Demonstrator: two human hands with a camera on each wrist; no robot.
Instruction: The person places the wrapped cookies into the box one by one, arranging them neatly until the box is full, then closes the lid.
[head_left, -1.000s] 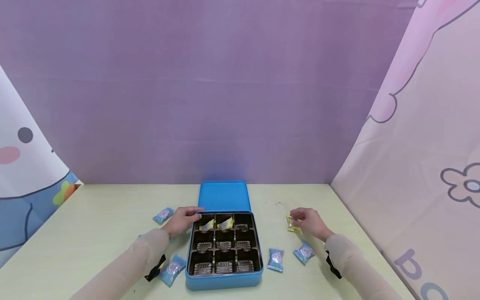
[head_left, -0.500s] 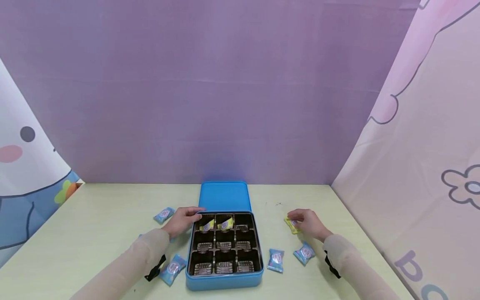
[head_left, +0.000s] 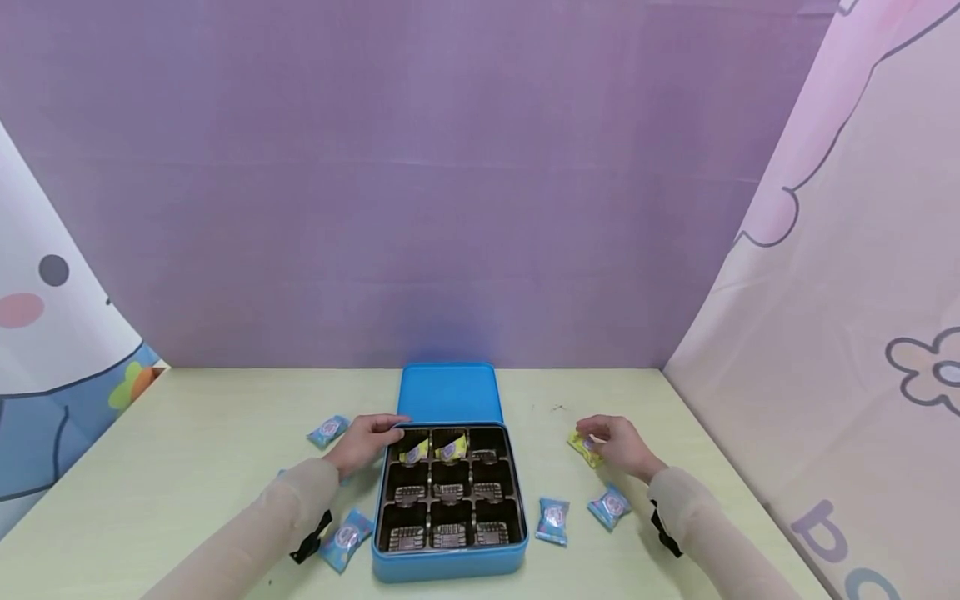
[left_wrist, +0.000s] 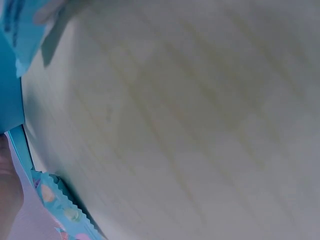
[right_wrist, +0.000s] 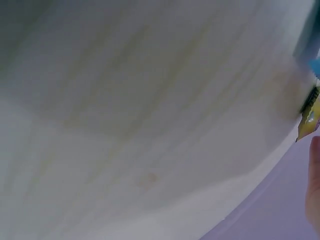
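A blue tin box point(head_left: 450, 567) with a black divided tray point(head_left: 448, 504) sits in the middle of the table. Two yellow wrapped candies point(head_left: 451, 447) lie in the far-left and far-middle compartments. My left hand point(head_left: 363, 442) holds the box's far-left corner, thumb on the rim and fingers reaching along the back edge. To the right of the box, my right hand point(head_left: 624, 446) pinches another yellow wrapped candy point(head_left: 583, 450) low over the table, its fingers covering part of the wrapper. In the right wrist view, that candy point(right_wrist: 311, 117) shows at the right edge beside a finger.
Behind the box lies its blue lid point(head_left: 450, 392). Blue wrapped candies point(head_left: 552, 521) are scattered on both sides; one point(head_left: 347, 540) lies by the left forearm, another point(head_left: 609, 506) near the right wrist. A purple backdrop point(head_left: 450, 183) rises behind the table point(head_left: 225, 417).
The yellow candy under my right fingers has turned and shifted slightly left. My left hand and the box have stayed in place.
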